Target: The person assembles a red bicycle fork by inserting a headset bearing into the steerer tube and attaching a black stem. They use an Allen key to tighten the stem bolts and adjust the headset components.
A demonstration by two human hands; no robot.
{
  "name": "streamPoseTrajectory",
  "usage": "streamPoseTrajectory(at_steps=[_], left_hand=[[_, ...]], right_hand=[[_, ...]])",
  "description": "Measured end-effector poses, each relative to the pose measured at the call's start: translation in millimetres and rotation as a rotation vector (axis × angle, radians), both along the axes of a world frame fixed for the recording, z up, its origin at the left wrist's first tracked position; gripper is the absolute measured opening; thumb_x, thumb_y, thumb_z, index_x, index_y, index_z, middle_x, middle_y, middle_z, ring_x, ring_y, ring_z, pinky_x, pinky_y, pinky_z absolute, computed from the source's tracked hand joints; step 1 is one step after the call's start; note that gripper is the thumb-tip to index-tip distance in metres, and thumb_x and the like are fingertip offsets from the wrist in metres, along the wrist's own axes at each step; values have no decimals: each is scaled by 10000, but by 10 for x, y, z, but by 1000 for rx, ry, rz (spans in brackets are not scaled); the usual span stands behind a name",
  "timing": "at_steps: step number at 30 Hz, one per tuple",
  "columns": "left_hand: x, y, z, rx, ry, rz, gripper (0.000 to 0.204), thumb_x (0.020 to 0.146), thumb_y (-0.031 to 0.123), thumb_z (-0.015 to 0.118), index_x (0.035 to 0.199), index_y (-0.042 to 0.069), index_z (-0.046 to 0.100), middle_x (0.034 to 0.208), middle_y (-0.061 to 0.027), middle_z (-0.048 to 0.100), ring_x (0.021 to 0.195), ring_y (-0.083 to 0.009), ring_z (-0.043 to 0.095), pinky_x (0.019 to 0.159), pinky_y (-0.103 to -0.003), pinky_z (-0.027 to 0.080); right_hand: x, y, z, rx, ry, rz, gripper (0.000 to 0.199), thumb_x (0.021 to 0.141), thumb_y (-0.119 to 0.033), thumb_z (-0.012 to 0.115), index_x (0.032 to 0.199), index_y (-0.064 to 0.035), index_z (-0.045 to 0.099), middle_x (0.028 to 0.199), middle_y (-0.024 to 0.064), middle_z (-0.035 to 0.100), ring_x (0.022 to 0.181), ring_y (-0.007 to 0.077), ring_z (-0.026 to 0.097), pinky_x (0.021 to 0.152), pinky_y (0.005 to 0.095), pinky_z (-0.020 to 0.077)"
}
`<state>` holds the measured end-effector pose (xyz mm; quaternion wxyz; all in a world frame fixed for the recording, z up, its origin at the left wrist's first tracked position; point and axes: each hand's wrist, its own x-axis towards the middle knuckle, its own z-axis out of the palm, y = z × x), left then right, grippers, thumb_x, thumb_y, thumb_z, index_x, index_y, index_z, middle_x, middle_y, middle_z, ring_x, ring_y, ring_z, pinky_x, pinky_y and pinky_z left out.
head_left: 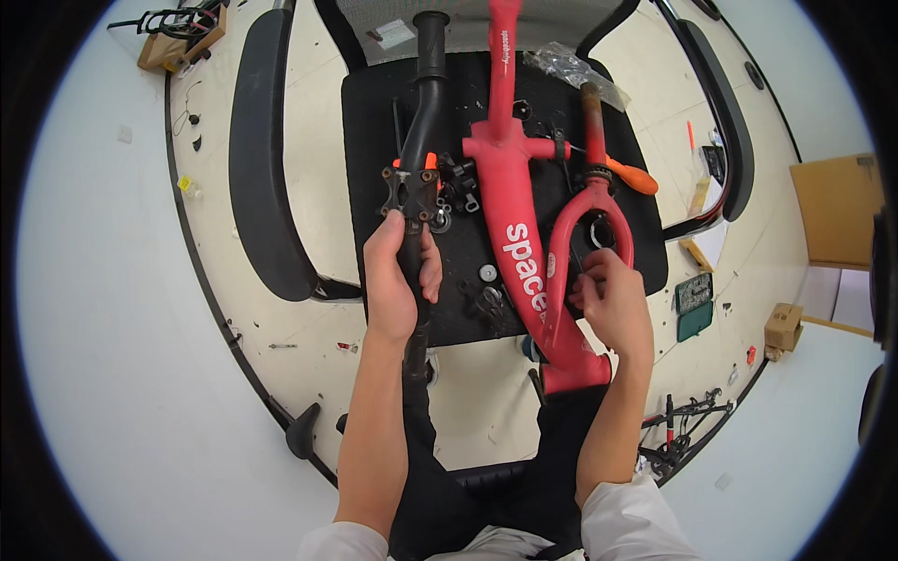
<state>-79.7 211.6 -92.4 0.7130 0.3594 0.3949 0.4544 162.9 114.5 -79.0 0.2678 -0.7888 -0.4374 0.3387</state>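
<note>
You seem to be at a steadying step: your left hand [391,285] wraps its fingers around the black handlebar [430,117], the clamp [410,194] just beyond your thumb. Your right hand [619,304] curls its fingers between the legs of the red fork [594,197]; whether they pinch anything, I cannot tell. Next seems to call for a firm left grip.

Makeshift bike workshop, office-type room: red frame [508,182] on black office chair [258,150], bike parts [670,425] around tiled floor [477,411].
</note>
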Motion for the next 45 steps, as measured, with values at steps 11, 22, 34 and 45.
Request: streamPoseTrajectory(at_steps=[11,22,34,45], left_hand=[[86,-16,-27,-65,72,-101,462,1030,461,394,791,77,488,483,-17,391,374,-123,373,365,-265,342],[229,-55,-47,-273,173,-177,609,985,556,469,704,27,580,575,-88,568,453,-194,565,464,-322,513],[357,-53,-4,-403,238,-138,614,944,592,551,1024,-17,548,746,-129,635,539,-231,671,535,-356,590],[324,13,60,-451,63,-128,589,924,507,636,1227,43,437,908,-140,595,554,-247,652,547,-415,607]], right_hand=[[15,36,148,436,846,-191,593,817,170,468,1396,44,432,1011,146,597,835,259,717,806,376,625],[-262,170,-16,270,901,-190,371,1091,-352,432,818,-102,437,618,-52,366,487,20,261,434,199,221],[-471,212,16,192,899,-171,347,1091,-281,432,847,-49,516,629,-41,430,490,9,319,421,191,249],[-452,203,-13,216,892,-156,331,1088,-280,457,872,-44,544,620,-52,429,488,-8,318,421,175,242]])
